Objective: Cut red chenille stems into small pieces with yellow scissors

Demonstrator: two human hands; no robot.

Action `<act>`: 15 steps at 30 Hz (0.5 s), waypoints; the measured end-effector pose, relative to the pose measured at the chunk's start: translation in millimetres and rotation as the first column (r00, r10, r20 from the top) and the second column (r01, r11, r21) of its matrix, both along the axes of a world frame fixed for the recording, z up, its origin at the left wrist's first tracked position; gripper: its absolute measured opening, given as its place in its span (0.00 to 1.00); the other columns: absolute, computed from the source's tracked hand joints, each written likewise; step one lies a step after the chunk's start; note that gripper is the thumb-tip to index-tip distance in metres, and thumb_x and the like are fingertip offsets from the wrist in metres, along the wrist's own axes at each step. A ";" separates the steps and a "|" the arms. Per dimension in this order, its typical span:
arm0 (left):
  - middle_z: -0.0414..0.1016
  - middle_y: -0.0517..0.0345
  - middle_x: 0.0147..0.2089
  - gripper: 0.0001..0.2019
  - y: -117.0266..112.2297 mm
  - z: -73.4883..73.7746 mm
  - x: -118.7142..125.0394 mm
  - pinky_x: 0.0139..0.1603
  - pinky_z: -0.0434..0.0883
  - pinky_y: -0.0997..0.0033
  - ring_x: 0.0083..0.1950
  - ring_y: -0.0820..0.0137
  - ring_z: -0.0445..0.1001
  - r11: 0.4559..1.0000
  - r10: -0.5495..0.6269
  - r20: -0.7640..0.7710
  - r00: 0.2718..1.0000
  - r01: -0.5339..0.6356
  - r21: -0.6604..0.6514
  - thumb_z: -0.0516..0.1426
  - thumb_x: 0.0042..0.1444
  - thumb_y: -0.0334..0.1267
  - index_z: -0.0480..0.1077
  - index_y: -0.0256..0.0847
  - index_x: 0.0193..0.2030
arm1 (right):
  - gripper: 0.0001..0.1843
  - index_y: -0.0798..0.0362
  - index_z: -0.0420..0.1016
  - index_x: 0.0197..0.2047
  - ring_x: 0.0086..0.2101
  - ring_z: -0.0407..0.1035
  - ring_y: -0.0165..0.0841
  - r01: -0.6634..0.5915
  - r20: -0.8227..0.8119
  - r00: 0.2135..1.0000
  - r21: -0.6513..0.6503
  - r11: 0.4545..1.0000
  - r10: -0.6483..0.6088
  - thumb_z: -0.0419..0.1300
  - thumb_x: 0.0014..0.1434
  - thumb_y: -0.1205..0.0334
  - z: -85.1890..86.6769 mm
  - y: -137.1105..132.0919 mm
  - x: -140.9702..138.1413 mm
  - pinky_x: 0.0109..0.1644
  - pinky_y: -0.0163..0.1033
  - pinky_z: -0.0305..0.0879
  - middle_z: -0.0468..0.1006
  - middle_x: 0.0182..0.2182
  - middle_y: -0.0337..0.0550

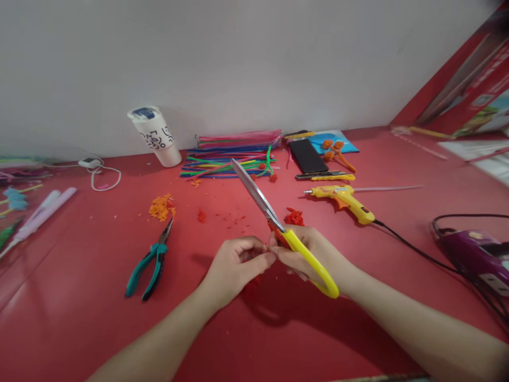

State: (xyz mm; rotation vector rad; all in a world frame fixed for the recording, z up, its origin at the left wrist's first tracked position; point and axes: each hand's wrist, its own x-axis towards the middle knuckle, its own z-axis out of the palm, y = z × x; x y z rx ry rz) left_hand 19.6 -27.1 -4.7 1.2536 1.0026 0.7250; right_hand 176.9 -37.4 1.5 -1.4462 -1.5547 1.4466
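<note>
My right hand (314, 245) holds a pair of scissors (306, 258) with yellow handles, the closed-looking blades pointing up and away to the left. Its thumb and fingertips meet those of my left hand (236, 268), which is closed in a pinch. Whatever sits between the fingertips is tiny and reddish, mostly hidden. Below my hands a blurred red fuzzy bit (251, 286) shows against the red table (222, 339). Just beyond my right hand lies a small heap of red clippings (294, 216).
Teal-handled pliers (153, 265) lie left, near orange clippings (161, 207). Pipe cleaners (230, 159) and a white tumbler (157, 135) stand farther back. On the right are a yellow glue gun (344, 200) with a trailing cord, a phone (308, 155), a utility knife (326, 176) and a purple device (477, 254).
</note>
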 end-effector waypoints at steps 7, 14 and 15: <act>0.62 0.64 0.17 0.09 11.8 2.1 -10.4 0.23 0.58 0.78 0.20 0.78 0.60 0.977 0.151 -0.124 0.981 -0.129 0.170 0.52 0.47 0.32 0.64 0.38 0.17 | 0.05 0.52 0.61 0.25 0.13 0.51 0.21 0.087 0.106 0.989 0.112 0.990 -0.099 0.52 0.48 0.60 -0.1 7.7 12.0 0.16 0.28 0.48 0.57 0.12 0.28; 0.52 0.66 0.14 0.17 35.9 -8.6 -33.0 0.21 0.51 0.76 0.18 0.77 0.53 0.924 0.311 -0.316 0.896 -0.207 0.320 0.52 0.49 0.42 0.57 0.39 0.14 | 0.11 0.52 0.58 0.20 0.18 0.57 0.27 0.049 0.700 0.657 0.331 0.942 -0.280 0.48 0.50 0.58 -5.2 41.1 44.1 0.20 0.33 0.47 0.63 0.15 0.37; 0.53 0.66 0.15 0.16 38.0 -10.5 -33.9 0.22 0.52 0.76 0.19 0.77 0.53 0.918 0.322 -0.346 0.881 -0.201 0.341 0.53 0.49 0.42 0.57 0.39 0.14 | 0.09 0.53 0.60 0.21 0.20 0.59 0.29 0.041 0.727 0.621 0.345 0.938 -0.294 0.49 0.49 0.59 -8.0 43.4 45.8 0.22 0.34 0.47 0.65 0.17 0.40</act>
